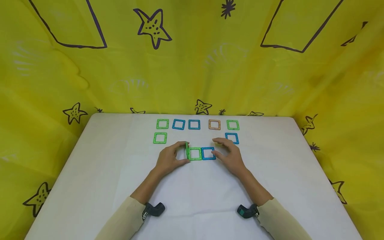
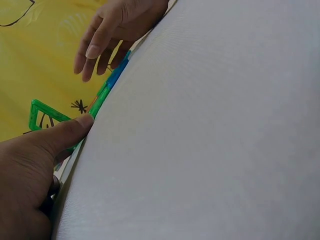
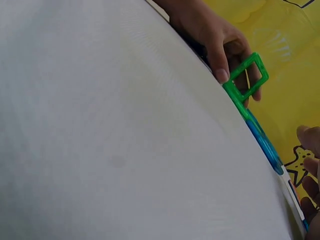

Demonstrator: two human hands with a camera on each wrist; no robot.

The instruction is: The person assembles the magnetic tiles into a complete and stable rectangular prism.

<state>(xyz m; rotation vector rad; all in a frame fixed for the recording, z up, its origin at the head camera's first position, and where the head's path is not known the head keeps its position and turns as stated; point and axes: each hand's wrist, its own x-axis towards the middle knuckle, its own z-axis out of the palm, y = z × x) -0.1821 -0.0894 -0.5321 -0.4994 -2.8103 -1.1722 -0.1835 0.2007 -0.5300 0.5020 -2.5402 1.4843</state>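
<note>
A green square magnetic tile [image 3: 256,75] stands upright along the left edge of a flat green tile [image 1: 195,154]. My left hand [image 1: 171,156] grips the upright tile, thumb at its near side and fingers at its far side. To the right of the flat green tile, a blue square tile [image 1: 208,153] lies edge to edge with it. My right hand [image 1: 229,155] is beside the blue tile's right side, thumb and fingers spread apart and holding nothing. Whether the right thumb touches the blue tile cannot be told.
Behind the hands, a row of square tiles in green, blue [image 1: 194,124] and orange [image 1: 214,124] lies flat on the white table [image 1: 120,186]. Another green tile [image 1: 160,138] is at the left, and a blue one [image 1: 232,138] lies partly behind the right hand. Yellow patterned cloth [image 1: 192,73] surrounds the table.
</note>
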